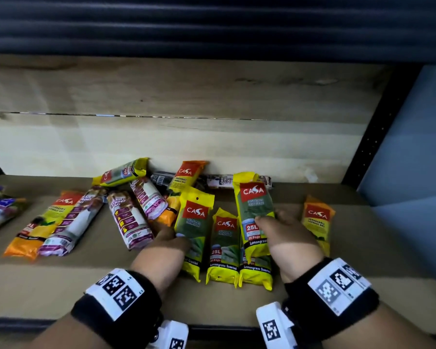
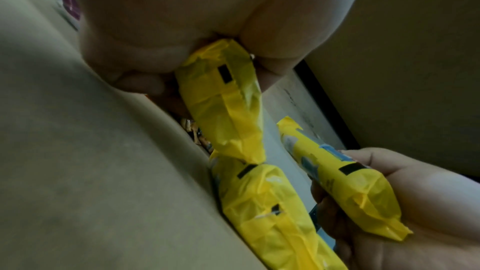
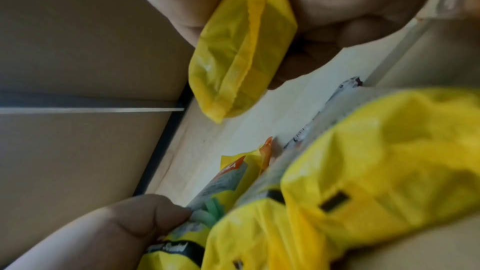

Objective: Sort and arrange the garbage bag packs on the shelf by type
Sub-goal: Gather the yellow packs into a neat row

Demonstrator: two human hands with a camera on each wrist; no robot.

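The shelf [image 1: 363, 248] carries many garbage bag packs: a mixed heap of orange and purple-white packs [image 1: 126, 217] lies at about ten o'clock from the hands, and one orange pack [image 1: 317, 220] lies alone at three o'clock. Near the front edge, the yellow lemongrass packs [image 1: 224, 245] are gathered side by side. The right hand [image 1: 287, 238] has its fingers curled around one yellow pack [image 1: 254, 210] and holds it raised above the row. The left hand [image 1: 169, 240] holds the leftmost yellow pack [image 1: 194, 222], thumb on top, fingers clamped at its side. The risk, it seems, is that the raised pack is laid across its neighbours and slides off, because the plastic is slippery; also the left hand may push the row crooked.
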